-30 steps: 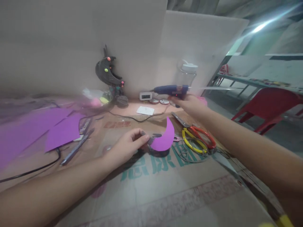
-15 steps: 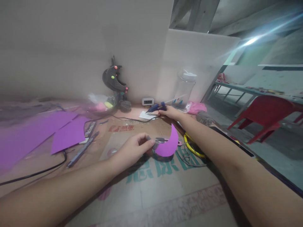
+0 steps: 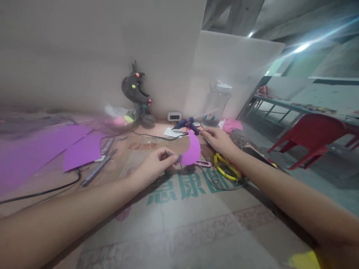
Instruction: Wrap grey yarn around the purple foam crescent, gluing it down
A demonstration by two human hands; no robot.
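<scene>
My left hand (image 3: 158,162) pinches the grey end of a purple paper crescent (image 3: 194,149) between thumb and fingers, holding it above the cardboard. The crescent curves upward to a point. A blue glue gun (image 3: 183,124) rests near a small white card (image 3: 172,132) at the back. My right hand (image 3: 217,140) is just right of the gun's handle, its fingers loosely bent and apart from it. A pink-handled tool (image 3: 203,163) lies behind the crescent, partly hidden.
A dark crescent ornament (image 3: 136,89) with coloured balls stands by the wall. Nearby are a white clock (image 3: 174,116) and a clear bottle (image 3: 217,104). Purple sheets (image 3: 82,151) and a pen (image 3: 99,168) lie left. Yellow-handled pliers (image 3: 228,170) and grey wire lie right. A red chair (image 3: 311,136) stands beyond.
My right hand has let go of the glue gun and drawn back to the right. My left hand has moved the crescent slightly up and left, away from me.
</scene>
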